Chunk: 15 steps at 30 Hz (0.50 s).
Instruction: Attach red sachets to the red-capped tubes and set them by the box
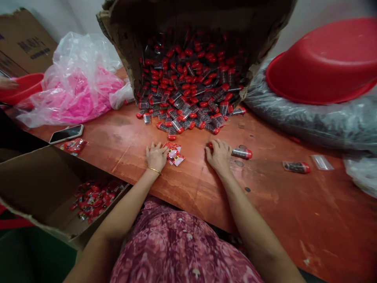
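My left hand (156, 158), with a gold bangle at the wrist, rests on the table with its fingers spread. Its thumb side touches a few red printed sachets (176, 154). To the right, my right hand (220, 156) curls its fingers down over a red-capped tube (210, 145); only the red end shows, the remainder being hidden under the hand. Just beside that hand lies another clear tube (242, 153) with dark contents and a red cap. In front of both hands, a heap of similar red-capped tubes (188, 110) spills from a tipped cardboard box (118, 43).
At lower left stands an open carton (26, 177) with filled red pieces inside. A phone (66, 134) and red sachets (74, 146) lie near it. A bag of pink pieces (82, 94), a red basin (326, 63) on a bulky bag, and a stray tube (297, 167) flank the workspace. Another person's hand (7, 83) shows far left.
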Available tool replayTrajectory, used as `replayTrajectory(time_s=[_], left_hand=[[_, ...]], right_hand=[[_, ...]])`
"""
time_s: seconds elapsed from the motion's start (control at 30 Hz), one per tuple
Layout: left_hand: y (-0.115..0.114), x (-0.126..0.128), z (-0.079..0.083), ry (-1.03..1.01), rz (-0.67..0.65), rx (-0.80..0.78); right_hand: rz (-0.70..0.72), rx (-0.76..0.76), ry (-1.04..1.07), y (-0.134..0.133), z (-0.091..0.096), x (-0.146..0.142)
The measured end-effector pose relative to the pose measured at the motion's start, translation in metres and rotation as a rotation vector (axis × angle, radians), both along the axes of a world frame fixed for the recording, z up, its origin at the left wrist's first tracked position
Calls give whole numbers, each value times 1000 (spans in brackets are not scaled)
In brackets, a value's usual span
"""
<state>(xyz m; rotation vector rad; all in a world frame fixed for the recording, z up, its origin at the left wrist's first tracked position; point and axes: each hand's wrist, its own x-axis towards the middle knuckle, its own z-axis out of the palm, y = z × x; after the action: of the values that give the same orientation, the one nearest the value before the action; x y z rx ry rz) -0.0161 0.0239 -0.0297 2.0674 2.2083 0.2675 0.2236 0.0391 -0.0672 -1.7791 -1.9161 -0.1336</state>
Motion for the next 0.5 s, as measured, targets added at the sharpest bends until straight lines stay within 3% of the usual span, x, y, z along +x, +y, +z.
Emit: replayTrajectory(time_s=[0.3,0.5], left_hand=[[5,-8,-13,-281,7,118],[1,-8,-3,-450,23,236]], right_hand=[[-3,-3,5,0,1,-1],[40,67,125,-12,13,-7]])
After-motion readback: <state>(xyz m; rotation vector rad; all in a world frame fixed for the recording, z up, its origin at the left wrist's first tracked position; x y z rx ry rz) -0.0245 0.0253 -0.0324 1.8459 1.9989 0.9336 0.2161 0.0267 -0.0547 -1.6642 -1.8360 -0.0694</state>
